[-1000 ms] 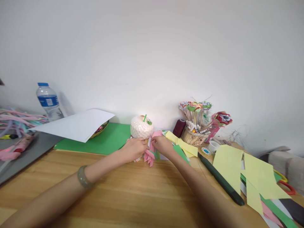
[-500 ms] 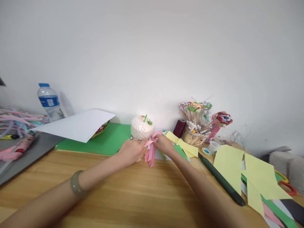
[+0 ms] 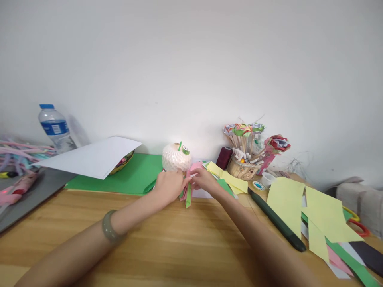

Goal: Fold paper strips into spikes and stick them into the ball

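My left hand (image 3: 170, 186), with a green bangle (image 3: 109, 226) on its wrist, is closed on some pink paper strips (image 3: 195, 166) in front of the white textured ball (image 3: 176, 156). My right hand (image 3: 204, 181) pinches the same pink strips from the other side, and its fingertips almost meet those of the left. Below the fingers a light green strip (image 3: 188, 196) hangs down with pink ends beside it. My left hand covers part of the strips. A short green stem (image 3: 180, 146) sticks up from the ball's top.
Green sheets (image 3: 146, 169) and a large white sheet (image 3: 89, 157) lie to the left, near a water bottle (image 3: 56, 129). A basket (image 3: 243, 170) of paper flowers and a maroon thread spool (image 3: 224, 158) stand right. A dark green cutter (image 3: 277, 219) lies beside yellow paper (image 3: 285, 203).
My left hand has shifted slightly right and over the strips. The light green strip now hangs where mostly pink ends showed. The whole view has drifted a little.
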Available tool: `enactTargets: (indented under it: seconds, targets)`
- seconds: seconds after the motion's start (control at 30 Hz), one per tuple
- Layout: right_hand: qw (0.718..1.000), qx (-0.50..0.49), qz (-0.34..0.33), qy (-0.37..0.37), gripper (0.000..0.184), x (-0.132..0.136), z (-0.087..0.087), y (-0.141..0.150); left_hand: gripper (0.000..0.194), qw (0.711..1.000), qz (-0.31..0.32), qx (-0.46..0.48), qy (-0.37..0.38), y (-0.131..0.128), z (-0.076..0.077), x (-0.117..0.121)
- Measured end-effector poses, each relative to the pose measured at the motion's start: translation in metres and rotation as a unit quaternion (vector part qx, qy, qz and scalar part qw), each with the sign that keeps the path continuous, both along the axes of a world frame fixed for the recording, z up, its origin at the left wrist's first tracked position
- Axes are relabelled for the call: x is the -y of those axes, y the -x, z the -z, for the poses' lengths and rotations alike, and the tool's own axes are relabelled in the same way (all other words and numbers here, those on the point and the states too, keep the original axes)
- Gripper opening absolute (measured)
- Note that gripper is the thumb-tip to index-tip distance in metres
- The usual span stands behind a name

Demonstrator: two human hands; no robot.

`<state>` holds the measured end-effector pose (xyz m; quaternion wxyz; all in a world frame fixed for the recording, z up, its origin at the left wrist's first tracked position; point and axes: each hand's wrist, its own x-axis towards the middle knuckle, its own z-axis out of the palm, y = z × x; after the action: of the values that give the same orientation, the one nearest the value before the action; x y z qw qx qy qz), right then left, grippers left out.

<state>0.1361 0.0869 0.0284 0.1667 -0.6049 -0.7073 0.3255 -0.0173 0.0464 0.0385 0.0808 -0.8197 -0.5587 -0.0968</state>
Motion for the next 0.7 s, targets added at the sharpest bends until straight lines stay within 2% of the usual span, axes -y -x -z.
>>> enactTargets:
  seconds: [0.07,0.1,0.17,0.27,0.33,0.37,0.47,0.53,0.63,0.7]
  targets:
    - [1.0,-0.019,-0.018,0.006,0.03,0.002,0.002,-0.001,0.043,0.999,0.022,-0.007,-0.041,0.009,-0.006,0.004]
    - [0.999,-0.024,-0.023,0.003,0.03,0.002,0.003,-0.003,0.043,0.997,0.056,-0.012,-0.059,0.014,-0.008,0.008]
    - [0.999,-0.024,-0.024,-0.011,0.03,0.0,0.004,-0.012,0.037,0.983,0.164,-0.029,-0.082,0.023,-0.008,0.016]
    - [0.999,0.0,-0.012,-0.044,0.031,-0.003,0.0,-0.029,0.026,0.932,0.346,-0.063,-0.091,0.028,0.004,0.029]
    - [0.997,0.032,-0.002,-0.073,0.03,-0.002,-0.006,-0.042,0.028,0.901,0.412,-0.076,-0.113,0.026,0.017,0.032]
    - [0.995,0.052,0.006,-0.089,0.03,0.0,-0.009,-0.049,0.026,0.879,0.438,-0.094,-0.163,0.024,0.024,0.031]
    - [0.981,0.124,0.029,-0.147,0.027,0.015,-0.017,-0.07,0.021,0.882,0.42,-0.094,-0.192,0.019,0.04,0.019]
    - [0.963,0.182,0.052,-0.189,0.021,0.032,-0.016,-0.082,0.017,0.892,0.397,-0.078,-0.203,0.016,0.043,0.013]
    - [0.934,0.259,0.053,-0.24,0.023,0.064,-0.003,-0.093,0.016,0.891,0.402,-0.054,-0.205,0.013,0.041,0.017]
    - [0.922,0.286,0.015,-0.259,0.016,0.086,0.01,-0.093,0.017,0.887,0.415,-0.038,-0.198,0.009,0.039,0.029]
